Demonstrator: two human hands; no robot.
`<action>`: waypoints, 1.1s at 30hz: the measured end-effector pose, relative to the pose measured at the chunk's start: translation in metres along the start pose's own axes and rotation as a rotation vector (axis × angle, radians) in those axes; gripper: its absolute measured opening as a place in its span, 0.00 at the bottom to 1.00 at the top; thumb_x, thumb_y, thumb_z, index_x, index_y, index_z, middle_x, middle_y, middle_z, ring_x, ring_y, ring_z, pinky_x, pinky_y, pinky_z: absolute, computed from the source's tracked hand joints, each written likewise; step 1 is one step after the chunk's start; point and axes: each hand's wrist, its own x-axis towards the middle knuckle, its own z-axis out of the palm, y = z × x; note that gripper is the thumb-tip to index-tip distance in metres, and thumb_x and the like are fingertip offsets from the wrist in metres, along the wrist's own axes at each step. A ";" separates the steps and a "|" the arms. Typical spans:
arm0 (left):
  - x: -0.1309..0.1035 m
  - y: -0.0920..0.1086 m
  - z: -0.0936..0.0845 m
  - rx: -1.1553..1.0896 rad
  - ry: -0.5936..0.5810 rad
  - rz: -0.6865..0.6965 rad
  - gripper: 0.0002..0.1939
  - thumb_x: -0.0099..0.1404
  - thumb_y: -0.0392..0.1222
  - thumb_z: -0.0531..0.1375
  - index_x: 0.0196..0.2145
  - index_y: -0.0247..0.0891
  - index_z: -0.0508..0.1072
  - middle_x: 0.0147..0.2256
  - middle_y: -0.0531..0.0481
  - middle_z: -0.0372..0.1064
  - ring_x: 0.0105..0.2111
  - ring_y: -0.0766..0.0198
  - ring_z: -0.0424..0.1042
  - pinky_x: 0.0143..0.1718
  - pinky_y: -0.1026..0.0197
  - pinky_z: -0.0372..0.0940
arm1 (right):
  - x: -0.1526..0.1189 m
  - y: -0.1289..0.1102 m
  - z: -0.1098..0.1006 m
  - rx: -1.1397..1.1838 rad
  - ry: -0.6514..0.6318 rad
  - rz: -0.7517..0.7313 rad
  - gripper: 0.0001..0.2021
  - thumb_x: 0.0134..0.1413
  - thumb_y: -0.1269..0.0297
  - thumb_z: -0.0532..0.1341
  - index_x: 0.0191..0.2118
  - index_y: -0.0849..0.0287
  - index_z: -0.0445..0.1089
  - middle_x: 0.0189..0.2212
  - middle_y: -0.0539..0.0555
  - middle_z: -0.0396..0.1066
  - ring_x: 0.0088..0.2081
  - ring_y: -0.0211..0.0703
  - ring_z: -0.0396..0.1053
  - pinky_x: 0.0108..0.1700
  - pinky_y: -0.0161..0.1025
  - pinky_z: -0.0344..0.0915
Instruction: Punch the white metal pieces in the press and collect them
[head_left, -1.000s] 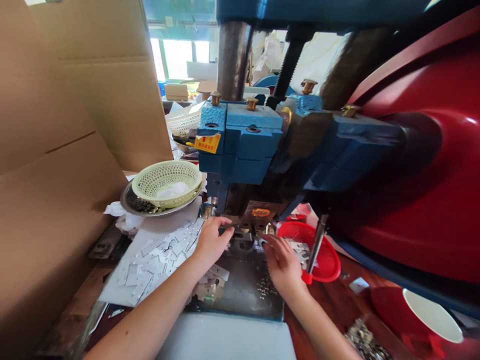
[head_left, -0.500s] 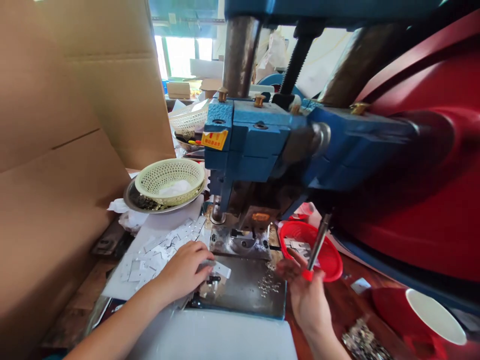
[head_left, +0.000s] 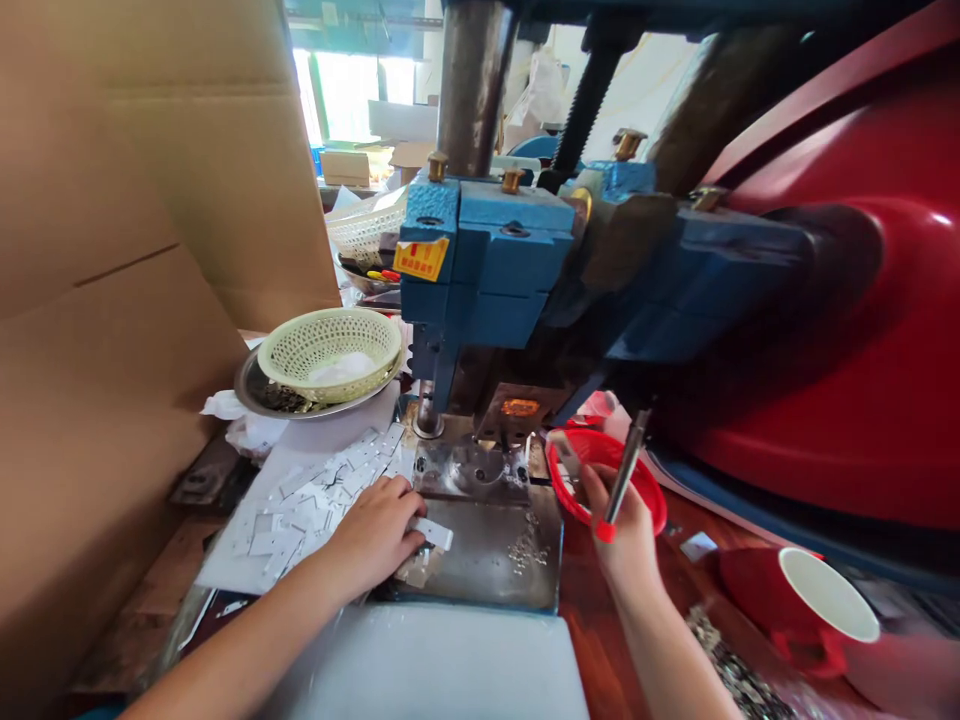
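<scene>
A thin, flat silver-grey metal plate (head_left: 436, 535) lies in front of the blue metal press (head_left: 487, 265), left of its middle. The bare left hand (head_left: 381, 528) closes on it, fingers curled and thumb alongside, hiding its near end; more pieces beneath the palm are mostly covered. A second small grey metal plate (head_left: 565, 456), to the right of the press, is blurred at the fingertips of the bare right hand (head_left: 628, 525); whether they pinch it or have it loose, I cannot tell. A shiny metal rod with a red tip (head_left: 628, 468) crosses this half-curled hand, hiding some fingers. Hand and rod also cover much of the round red plastic basket (head_left: 604, 450). Left of the press, overlapping silvery flat plates (head_left: 319, 505) are hard to separate. The frame cuts off the press's top and, at its right, the big glossy red wheel (head_left: 832, 360).
</scene>
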 end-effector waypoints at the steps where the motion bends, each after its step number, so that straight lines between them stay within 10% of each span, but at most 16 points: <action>1: 0.000 0.000 0.000 -0.011 0.001 0.004 0.08 0.58 0.40 0.60 0.38 0.41 0.71 0.39 0.49 0.65 0.43 0.55 0.64 0.45 0.54 0.58 | -0.006 0.005 -0.008 -0.023 0.031 0.020 0.21 0.50 0.46 0.55 0.38 0.61 0.70 0.28 0.55 0.73 0.28 0.44 0.69 0.30 0.38 0.63; 10: -0.004 0.008 -0.002 -0.197 0.060 -0.032 0.02 0.60 0.40 0.57 0.31 0.41 0.70 0.31 0.53 0.70 0.34 0.60 0.68 0.36 0.60 0.59 | -0.044 0.004 -0.002 -0.492 -0.498 -0.449 0.13 0.57 0.64 0.52 0.33 0.54 0.74 0.32 0.54 0.72 0.36 0.46 0.69 0.41 0.43 0.64; 19: -0.006 0.014 0.009 -0.802 0.168 -0.234 0.07 0.59 0.45 0.58 0.30 0.39 0.68 0.25 0.56 0.67 0.25 0.66 0.67 0.28 0.65 0.60 | -0.046 -0.020 0.017 -0.724 -0.438 -0.512 0.09 0.54 0.68 0.55 0.26 0.55 0.70 0.27 0.52 0.71 0.34 0.45 0.68 0.36 0.40 0.60; 27: -0.007 0.008 0.015 -1.116 0.184 -0.349 0.11 0.55 0.45 0.62 0.34 0.36 0.72 0.24 0.54 0.67 0.25 0.67 0.67 0.27 0.66 0.59 | -0.042 -0.015 0.021 -0.355 -0.530 -0.344 0.07 0.51 0.68 0.54 0.28 0.56 0.69 0.28 0.51 0.70 0.34 0.44 0.68 0.37 0.39 0.63; 33: -0.005 0.011 0.015 -1.326 0.195 -0.413 0.14 0.55 0.46 0.63 0.37 0.35 0.74 0.24 0.53 0.68 0.24 0.68 0.68 0.26 0.67 0.60 | -0.028 -0.045 0.033 -0.284 -0.351 -0.567 0.09 0.57 0.65 0.53 0.32 0.56 0.70 0.31 0.54 0.70 0.35 0.45 0.67 0.40 0.42 0.63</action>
